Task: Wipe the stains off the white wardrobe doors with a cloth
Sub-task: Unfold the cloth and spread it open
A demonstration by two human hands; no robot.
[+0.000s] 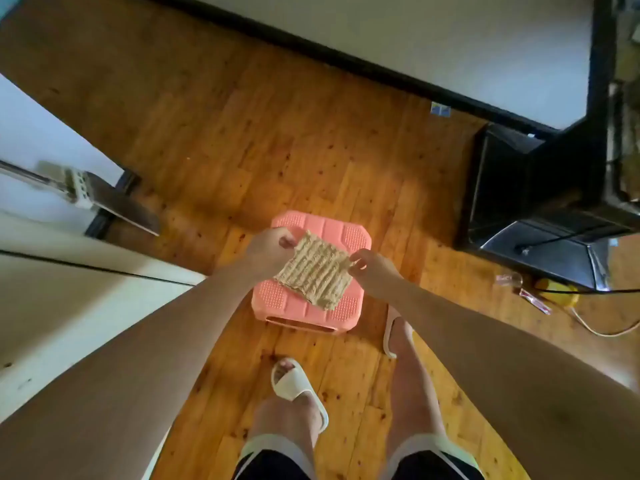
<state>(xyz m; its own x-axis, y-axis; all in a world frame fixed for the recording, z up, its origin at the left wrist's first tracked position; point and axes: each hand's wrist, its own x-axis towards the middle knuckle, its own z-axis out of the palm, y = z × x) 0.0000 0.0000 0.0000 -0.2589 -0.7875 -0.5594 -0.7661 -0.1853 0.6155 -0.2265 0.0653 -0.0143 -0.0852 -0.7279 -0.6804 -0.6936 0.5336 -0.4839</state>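
Above the pink plastic stool [313,271], the left hand [268,249] and right hand [372,273] each pinch a corner of the beige ribbed cloth [317,270], apparently readying it; next, carrying it to the wardrobe doors.

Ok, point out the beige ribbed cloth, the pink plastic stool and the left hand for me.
beige ribbed cloth [317,271]: head view, middle of its ribbed face.
pink plastic stool [349,233]: head view, bare far corner of the seat.
left hand [268,249]: head view, back of hand.

Single head-worn wide-angle view, looking steeply down past outstretched arms, near, onto the wooden floor [277,140]
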